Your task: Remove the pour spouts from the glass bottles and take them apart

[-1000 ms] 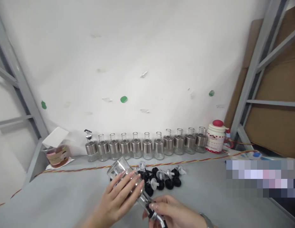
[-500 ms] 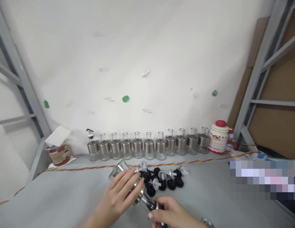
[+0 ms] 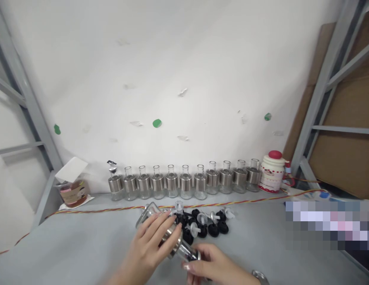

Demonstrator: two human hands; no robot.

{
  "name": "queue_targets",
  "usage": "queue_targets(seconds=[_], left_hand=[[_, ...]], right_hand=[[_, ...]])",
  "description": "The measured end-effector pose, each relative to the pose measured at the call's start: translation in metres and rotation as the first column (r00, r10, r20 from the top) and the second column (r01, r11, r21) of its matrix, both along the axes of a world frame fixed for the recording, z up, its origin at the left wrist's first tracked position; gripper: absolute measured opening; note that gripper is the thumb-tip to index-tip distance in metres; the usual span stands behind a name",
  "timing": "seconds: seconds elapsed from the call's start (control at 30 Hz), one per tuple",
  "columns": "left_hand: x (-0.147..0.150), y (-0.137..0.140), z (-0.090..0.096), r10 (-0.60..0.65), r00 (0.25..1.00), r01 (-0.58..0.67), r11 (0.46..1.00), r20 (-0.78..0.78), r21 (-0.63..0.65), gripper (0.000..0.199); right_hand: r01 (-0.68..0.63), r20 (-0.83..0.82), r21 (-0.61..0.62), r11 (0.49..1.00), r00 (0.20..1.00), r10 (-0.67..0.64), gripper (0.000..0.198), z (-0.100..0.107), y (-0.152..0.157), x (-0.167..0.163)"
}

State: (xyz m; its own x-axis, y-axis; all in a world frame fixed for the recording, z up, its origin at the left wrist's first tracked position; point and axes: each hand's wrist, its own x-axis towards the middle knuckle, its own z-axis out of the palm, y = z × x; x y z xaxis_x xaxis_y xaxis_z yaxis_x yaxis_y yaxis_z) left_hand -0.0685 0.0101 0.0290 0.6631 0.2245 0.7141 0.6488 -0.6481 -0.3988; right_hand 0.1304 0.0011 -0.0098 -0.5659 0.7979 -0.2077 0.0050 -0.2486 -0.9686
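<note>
A glass bottle with a metal sleeve (image 3: 174, 250) lies tilted across my two hands, its base up to the left and its neck down to the right. My left hand (image 3: 153, 241) is wrapped over the body and sleeve. At the neck, the fingers of my right hand (image 3: 209, 263) close around a pourer stopper (image 3: 194, 255), whose black part shows inside the glass; most of its outer end is hidden by the fingers. Just beyond the bottle lies a pile of black stoppers (image 3: 213, 230) and clear plastic pieces (image 3: 195, 229).
Along the wall stands a row of several sleeved glass bottles (image 3: 186, 186); the leftmost bottle (image 3: 115, 184) carries a pourer. A white jar with a red knob (image 3: 272, 174) is at its right end, a plastic tub (image 3: 73, 194) at far left. A twisted red-yellow wire (image 3: 113, 210) crosses the table.
My right hand has shifted and turned slightly at the bottle's neck, with the stopper's outer end now more covered. My left hand keeps its hold on the bottle.
</note>
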Motion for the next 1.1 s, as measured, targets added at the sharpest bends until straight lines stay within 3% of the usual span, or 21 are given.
queue_targets(seconds=[0.07, 0.17, 0.27, 0.37, 0.43, 0.5, 0.53, 0.6, 0.7, 0.77, 0.83, 0.9, 0.97, 1.03, 1.1], left_hand=[[0.0, 0.001, 0.001, -0.009, 1.0, 0.009, 1.0, -0.027, 0.007, 0.032], [0.001, 0.004, 0.0, 0.008, 1.0, -0.009, 0.999, -0.03, -0.033, 0.032], [0.004, 0.006, -0.005, 0.042, 0.999, -0.042, 0.994, 0.001, -0.105, 0.032], [0.008, 0.007, -0.01, 0.086, 0.996, -0.077, 0.979, 0.04, -0.188, 0.035], [0.01, 0.006, -0.011, 0.119, 0.991, -0.101, 0.97, 0.066, -0.222, 0.038], [0.01, 0.006, -0.009, 0.131, 0.988, -0.111, 0.972, 0.085, -0.208, 0.038], [0.009, 0.006, -0.009, 0.125, 0.988, -0.108, 0.977, 0.087, -0.183, 0.037], [0.006, 0.006, -0.007, 0.092, 0.993, -0.083, 0.989, 0.068, -0.122, 0.036], [0.0, 0.006, -0.008, 0.046, 0.998, -0.043, 0.996, 0.042, -0.073, 0.035], [-0.001, 0.006, -0.01, 0.033, 0.999, -0.03, 0.997, 0.04, -0.073, 0.034], [-0.001, 0.006, -0.012, 0.027, 0.999, -0.024, 0.997, 0.039, -0.077, 0.034], [0.0, 0.007, -0.012, 0.035, 0.999, -0.032, 0.996, 0.041, -0.084, 0.034], [0.002, 0.007, -0.013, 0.061, 0.997, -0.055, 0.993, 0.048, -0.101, 0.036], [0.004, 0.008, -0.014, 0.091, 0.995, -0.085, 0.988, 0.044, -0.128, 0.037], [0.005, 0.009, -0.014, 0.117, 0.992, -0.109, 0.983, 0.041, -0.147, 0.037]], right_hand=[[-0.051, -0.055, -0.115, 0.992, 0.997, 0.045, 0.028, 0.001, 0.001, 0.0], [0.004, 0.011, -0.092, 0.996, 1.0, -0.003, 0.025, 0.002, 0.001, -0.002], [0.102, 0.23, 0.195, 0.975, 0.962, -0.147, 0.019, 0.004, -0.005, -0.003], [0.094, 0.386, 0.56, 0.823, 0.85, -0.359, 0.024, 0.006, -0.012, -0.001], [0.052, 0.407, 0.679, 0.732, 0.803, -0.435, 0.032, 0.008, -0.015, 0.001], [0.059, 0.377, 0.714, 0.698, 0.807, -0.454, 0.039, 0.009, -0.015, 0.003], [0.079, 0.357, 0.694, 0.716, 0.826, -0.437, 0.042, 0.01, -0.014, 0.003], [0.12, 0.318, 0.577, 0.808, 0.878, -0.358, 0.041, 0.009, -0.011, 0.002], [0.109, 0.194, 0.287, 0.952, 0.966, -0.17, 0.029, 0.007, -0.003, 0.0], [0.064, 0.088, 0.122, 0.99, 0.993, -0.075, 0.028, 0.005, 0.002, 0.0], [0.034, 0.023, 0.039, 0.999, 0.999, -0.035, 0.027, 0.003, 0.005, 0.0], [0.059, 0.026, 0.065, 0.996, 0.998, -0.061, 0.023, 0.002, 0.005, -0.001], [0.127, 0.09, 0.175, 0.976, 0.985, -0.145, 0.016, 0.001, 0.002, -0.001], [0.183, 0.2, 0.324, 0.928, 0.946, -0.256, 0.013, 0.001, -0.002, -0.001], [0.194, 0.301, 0.501, 0.843, 0.874, -0.381, 0.023, 0.0, -0.007, -0.001]])
